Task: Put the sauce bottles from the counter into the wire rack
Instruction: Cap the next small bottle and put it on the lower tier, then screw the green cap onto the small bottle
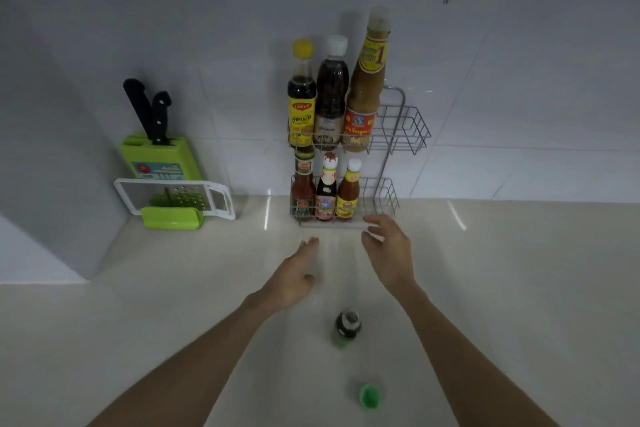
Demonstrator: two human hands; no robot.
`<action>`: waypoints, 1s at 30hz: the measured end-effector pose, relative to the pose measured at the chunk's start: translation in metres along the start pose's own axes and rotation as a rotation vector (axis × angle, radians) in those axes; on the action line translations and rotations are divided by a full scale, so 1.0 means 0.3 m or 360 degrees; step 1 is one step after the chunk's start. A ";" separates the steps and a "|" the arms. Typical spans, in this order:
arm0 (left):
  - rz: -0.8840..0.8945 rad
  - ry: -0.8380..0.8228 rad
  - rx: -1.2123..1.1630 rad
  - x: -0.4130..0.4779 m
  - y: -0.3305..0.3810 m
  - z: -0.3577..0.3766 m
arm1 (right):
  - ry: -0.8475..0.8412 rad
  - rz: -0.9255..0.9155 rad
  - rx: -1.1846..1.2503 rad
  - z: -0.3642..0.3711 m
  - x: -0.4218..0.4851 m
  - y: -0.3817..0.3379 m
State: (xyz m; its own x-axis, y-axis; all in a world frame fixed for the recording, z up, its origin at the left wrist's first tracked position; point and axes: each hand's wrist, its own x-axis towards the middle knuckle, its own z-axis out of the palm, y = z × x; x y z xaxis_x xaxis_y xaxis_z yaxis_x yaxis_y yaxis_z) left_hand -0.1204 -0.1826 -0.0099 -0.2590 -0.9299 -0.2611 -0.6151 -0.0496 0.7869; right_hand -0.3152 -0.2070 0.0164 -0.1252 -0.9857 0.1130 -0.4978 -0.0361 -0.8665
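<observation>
dark bottle (348,324) upright before wire rack (398,135) | beige counter (519,288), white tiled wall (519,80) | left hand (294,277), right hand (388,246): fingers apart, empty

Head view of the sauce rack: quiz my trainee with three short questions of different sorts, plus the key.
1. True or false: each tier of the silver wire rack holds three sauce bottles.
2. The left hand and right hand hold: A) a bottle, B) nothing, C) a knife.
3. Fill in: on the beige counter, the bottle nearest the camera has a ____ cap.
Key: 1 true; 2 B; 3 green.
</observation>
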 end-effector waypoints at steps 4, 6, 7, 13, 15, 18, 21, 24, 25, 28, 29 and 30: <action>0.0018 -0.0047 -0.0020 -0.141 -0.062 0.106 | -0.0177 -0.0045 -0.0326 -0.048 -0.269 0.120; 0.0030 -0.0058 -0.0044 -0.197 -0.086 0.175 | -0.0400 -0.0075 -0.0476 -0.071 -0.398 0.182; 0.0013 -0.0064 -0.0088 -0.218 -0.094 0.208 | -0.0515 -0.0068 -0.0543 -0.083 -0.453 0.206; -0.0091 -0.0101 -0.0347 -0.233 -0.090 0.312 | -0.1054 -0.0089 -0.0882 -0.073 -0.628 0.303; -0.0108 -0.0057 -0.0398 -0.218 -0.069 0.328 | -0.1054 -0.0111 -0.0986 -0.060 -0.638 0.323; -0.0120 -0.0028 -0.0486 -0.210 -0.043 0.350 | -0.0918 -0.0295 -0.1002 -0.043 -0.641 0.346; -0.0127 0.0147 -0.0316 -0.204 -0.038 0.373 | -0.0756 -0.0282 -0.0734 -0.066 -0.618 0.337; -0.0054 0.0256 -0.0310 -0.217 -0.023 0.383 | -0.0483 -0.0148 -0.0371 -0.121 -0.553 0.253; -0.0047 0.0264 -0.0313 -0.223 -0.015 0.387 | -0.0422 -0.0102 -0.0299 -0.142 -0.523 0.215; -0.0030 0.0283 -0.0349 -0.240 0.008 0.383 | -0.0365 -0.0131 -0.0236 -0.201 -0.424 0.090; -0.0021 0.0293 -0.0379 -0.243 0.018 0.378 | -0.0394 -0.0219 -0.0269 -0.224 -0.395 0.049; -0.0015 0.0293 -0.0398 -0.247 0.035 0.371 | -0.0451 -0.0344 -0.0344 -0.248 -0.369 0.014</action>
State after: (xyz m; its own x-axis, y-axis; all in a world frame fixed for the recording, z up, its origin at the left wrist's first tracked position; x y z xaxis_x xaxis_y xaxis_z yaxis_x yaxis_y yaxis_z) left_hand -0.1906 -0.0735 -0.0445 -0.1006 -0.9782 -0.1814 -0.4085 -0.1257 0.9041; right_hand -0.3674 -0.0859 0.0365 0.2281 -0.9666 0.1169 -0.6594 -0.2417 -0.7119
